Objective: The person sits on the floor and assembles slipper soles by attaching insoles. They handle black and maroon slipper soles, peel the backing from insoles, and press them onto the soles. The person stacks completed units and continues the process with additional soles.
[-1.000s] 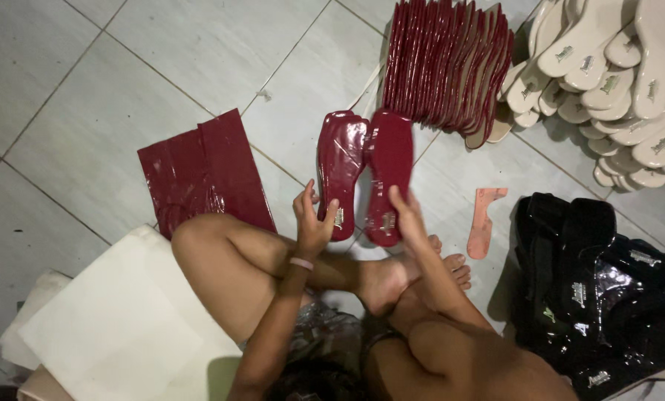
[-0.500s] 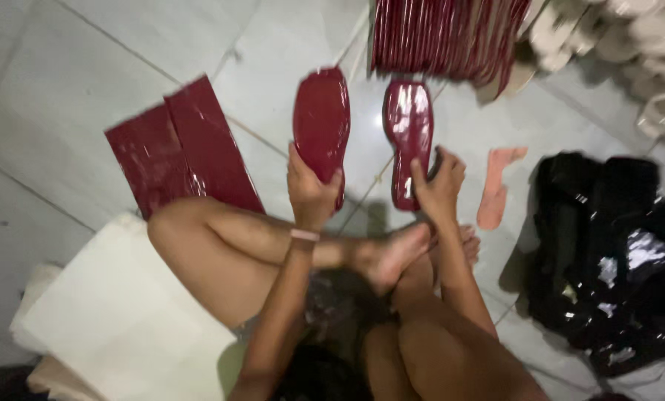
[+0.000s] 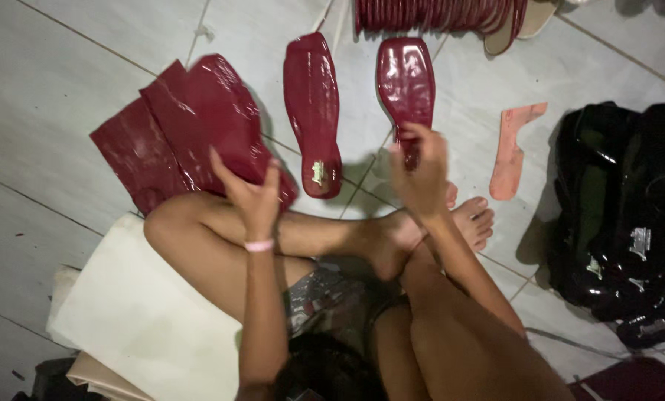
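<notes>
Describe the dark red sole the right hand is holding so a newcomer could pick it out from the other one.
Find the row of dark red soles stacked at the top edge of the tiled floor. Just below lie two glossy soles; the held sole is the right-hand one, its narrow heel pinched by the right hand. The left sole lies untouched, with a small light tag.

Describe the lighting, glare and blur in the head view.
Head view: dim, uneven light; bright glare streaks on the glossy dark-red sole piece pinched by the right hand and on the shiny black plastic bags; soft shadows fall right of the pink cut-out; the left hand, raised and empty, looks slightly motion-blurred; frame corners darken.
</notes>
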